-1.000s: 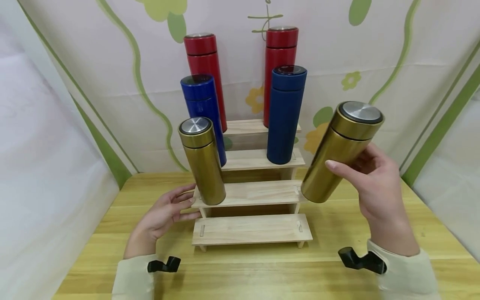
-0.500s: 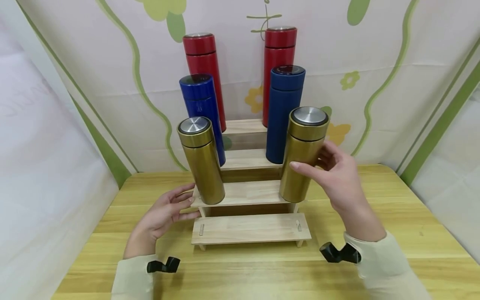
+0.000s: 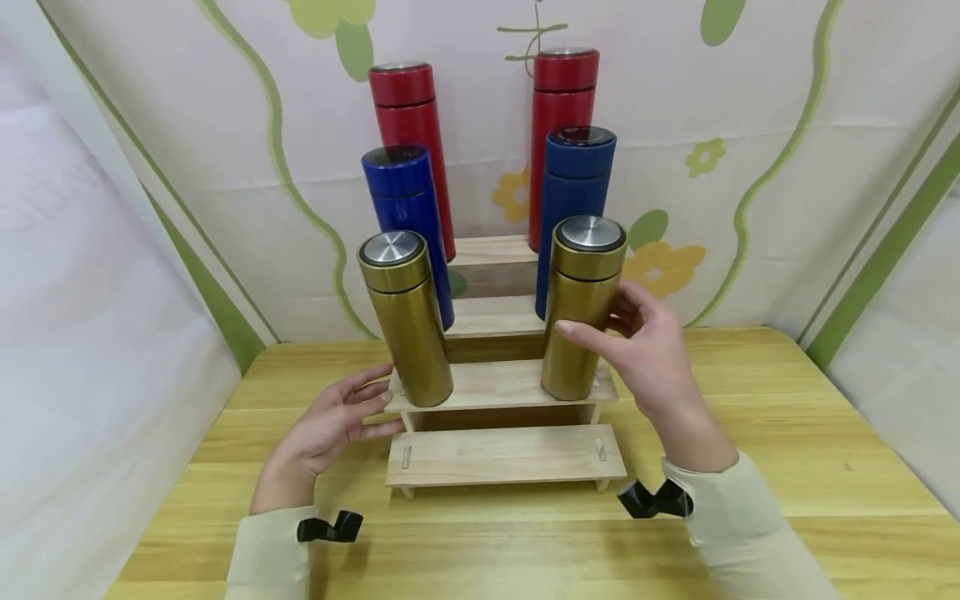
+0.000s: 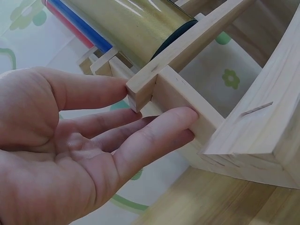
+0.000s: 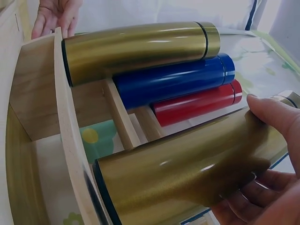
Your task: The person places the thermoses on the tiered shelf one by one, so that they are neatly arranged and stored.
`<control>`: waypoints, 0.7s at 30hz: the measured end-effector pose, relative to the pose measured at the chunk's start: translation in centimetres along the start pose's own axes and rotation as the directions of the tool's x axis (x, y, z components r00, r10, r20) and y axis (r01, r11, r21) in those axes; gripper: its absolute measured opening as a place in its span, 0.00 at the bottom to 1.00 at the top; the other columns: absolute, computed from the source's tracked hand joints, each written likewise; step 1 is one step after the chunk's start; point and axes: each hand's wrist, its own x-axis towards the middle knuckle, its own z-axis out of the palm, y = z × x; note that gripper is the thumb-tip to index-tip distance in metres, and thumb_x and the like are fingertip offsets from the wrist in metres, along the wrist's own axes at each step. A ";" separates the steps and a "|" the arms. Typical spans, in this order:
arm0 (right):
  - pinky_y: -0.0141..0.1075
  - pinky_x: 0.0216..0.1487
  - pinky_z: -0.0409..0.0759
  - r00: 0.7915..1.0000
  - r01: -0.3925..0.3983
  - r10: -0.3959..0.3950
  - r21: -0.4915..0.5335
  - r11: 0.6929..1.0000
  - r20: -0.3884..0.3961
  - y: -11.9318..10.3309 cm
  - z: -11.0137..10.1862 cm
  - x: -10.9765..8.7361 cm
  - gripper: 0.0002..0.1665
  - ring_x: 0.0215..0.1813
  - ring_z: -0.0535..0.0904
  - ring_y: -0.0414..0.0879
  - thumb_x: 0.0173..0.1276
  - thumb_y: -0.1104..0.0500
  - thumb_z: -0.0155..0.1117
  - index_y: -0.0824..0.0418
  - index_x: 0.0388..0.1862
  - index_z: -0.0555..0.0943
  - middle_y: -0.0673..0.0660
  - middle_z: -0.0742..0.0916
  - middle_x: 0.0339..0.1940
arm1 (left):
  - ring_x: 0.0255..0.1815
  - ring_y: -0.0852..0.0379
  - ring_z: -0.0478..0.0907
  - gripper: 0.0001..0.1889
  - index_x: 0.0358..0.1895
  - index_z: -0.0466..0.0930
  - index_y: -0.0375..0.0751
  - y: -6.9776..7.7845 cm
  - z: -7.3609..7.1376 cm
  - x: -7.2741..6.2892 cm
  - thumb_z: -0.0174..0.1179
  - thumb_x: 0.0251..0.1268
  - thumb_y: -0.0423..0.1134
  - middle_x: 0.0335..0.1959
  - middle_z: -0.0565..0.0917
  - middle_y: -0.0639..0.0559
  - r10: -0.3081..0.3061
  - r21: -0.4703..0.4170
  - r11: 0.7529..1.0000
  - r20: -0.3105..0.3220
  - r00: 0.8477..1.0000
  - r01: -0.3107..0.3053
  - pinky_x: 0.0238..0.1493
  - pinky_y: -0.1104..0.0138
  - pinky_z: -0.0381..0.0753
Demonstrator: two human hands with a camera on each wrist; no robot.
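A gold thermos bottle (image 3: 579, 342) with a silver lid is gripped by my right hand (image 3: 651, 360), thumb across its front and fingers curled around the far side. The bottle is upright, its base at the right end of the second step from the front; whether it bears its full weight there, I cannot tell. Another gold thermos bottle (image 3: 411, 333) stands at that step's left end. My left hand (image 3: 318, 429) touches the left end of the wooden stepped stand (image 3: 502, 457). In the left wrist view, its thumb meets the board's end and its mostly straight fingers (image 4: 159, 131) lie along the side support.
Two blue thermos bottles, a glossy one (image 3: 405, 196) and a matte one (image 3: 576, 183), stand on the step behind. On the top step are two red thermos bottles (image 3: 411, 117). The front step is bare. A patterned cloth (image 3: 480, 167) hangs behind the wooden table (image 3: 450, 550).
My right hand has brought the gold bottle leftward from beside the stand onto the step's right end, straightening it from a tilt. My left hand has stayed at the stand's left end.
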 end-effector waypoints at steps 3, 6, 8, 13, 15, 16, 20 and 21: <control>0.31 0.59 0.84 1.000 -0.004 0.004 -0.008 1.000 0.002 0.1 0.2 0.0 0.36 0.60 0.83 0.49 0.63 0.56 0.85 0.55 0.69 0.81 0.52 0.87 0.61 | 0.87 0.29 0.50 0.37 0.88 0.46 0.33 0.0 0.0 0.1 0.54 0.84 0.30 0.88 0.47 0.27 0.000 -0.005 1.000 -0.001 1.000 0.000 0.67 0.50 0.87; 0.31 0.60 0.84 1.000 -0.004 0.004 -0.017 1.000 0.001 0.3 0.3 0.1 0.36 0.60 0.83 0.48 0.63 0.55 0.85 0.55 0.69 0.81 0.52 0.87 0.61 | 0.87 0.29 0.51 0.37 0.88 0.47 0.33 -0.1 0.1 0.1 0.54 0.84 0.30 0.87 0.48 0.27 0.001 -0.004 1.000 -0.004 1.000 -0.001 0.67 0.50 0.87; 0.31 0.60 0.83 1.000 -0.002 0.002 -0.019 1.000 -0.002 0.3 0.3 0.1 0.36 0.60 0.83 0.48 0.64 0.55 0.85 0.54 0.69 0.81 0.52 0.87 0.61 | 0.87 0.29 0.52 0.37 0.88 0.47 0.33 -0.1 0.0 0.2 0.54 0.84 0.30 0.87 0.48 0.27 0.003 0.001 1.000 -0.003 1.000 -0.003 0.66 0.51 0.87; 0.31 0.61 0.82 1.000 0.011 -0.011 -0.027 1.000 -0.008 0.5 0.4 0.2 0.36 0.61 0.83 0.47 0.63 0.56 0.85 0.54 0.70 0.81 0.51 0.87 0.61 | 0.86 0.30 0.55 0.38 0.88 0.47 0.33 0.0 0.0 0.2 0.55 0.84 0.31 0.87 0.49 0.27 0.008 0.010 1.000 0.003 1.000 -0.008 0.66 0.51 0.88; 0.31 0.62 0.82 1.000 0.015 -0.016 -0.028 0.999 -0.008 0.5 0.5 0.1 0.37 0.61 0.83 0.47 0.63 0.56 0.85 0.55 0.70 0.81 0.52 0.87 0.62 | 0.85 0.31 0.57 0.38 0.88 0.47 0.33 -0.1 -0.1 0.1 0.55 0.84 0.31 0.87 0.51 0.27 0.008 0.014 1.000 0.003 1.000 -0.008 0.66 0.51 0.87; 0.32 0.62 0.82 1.000 0.018 -0.018 -0.027 0.999 -0.009 0.5 0.5 0.1 0.37 0.61 0.83 0.47 0.63 0.57 0.85 0.55 0.70 0.81 0.52 0.87 0.62 | 0.85 0.32 0.58 0.38 0.88 0.47 0.33 -0.1 -0.1 0.1 0.55 0.84 0.32 0.87 0.52 0.27 0.008 0.015 1.000 0.003 1.000 -0.008 0.66 0.50 0.87; 0.35 0.64 0.81 1.000 0.013 -0.013 -0.030 0.999 -0.013 0.5 0.6 0.1 0.38 0.62 0.82 0.47 0.63 0.56 0.85 0.54 0.71 0.81 0.53 0.86 0.63 | 0.83 0.34 0.62 0.38 0.88 0.47 0.33 -0.1 -0.1 0.1 0.56 0.84 0.32 0.87 0.53 0.28 0.008 0.020 1.000 0.002 1.000 -0.008 0.67 0.50 0.87; 0.35 0.64 0.81 1.000 0.008 -0.009 -0.031 0.999 -0.014 0.6 0.6 0.1 0.38 0.62 0.82 0.47 0.63 0.56 0.85 0.54 0.71 0.80 0.52 0.86 0.63 | 0.84 0.34 0.61 0.38 0.88 0.47 0.33 -0.1 -0.1 0.1 0.56 0.84 0.32 0.87 0.53 0.28 0.008 0.019 1.000 0.002 1.000 -0.008 0.67 0.49 0.87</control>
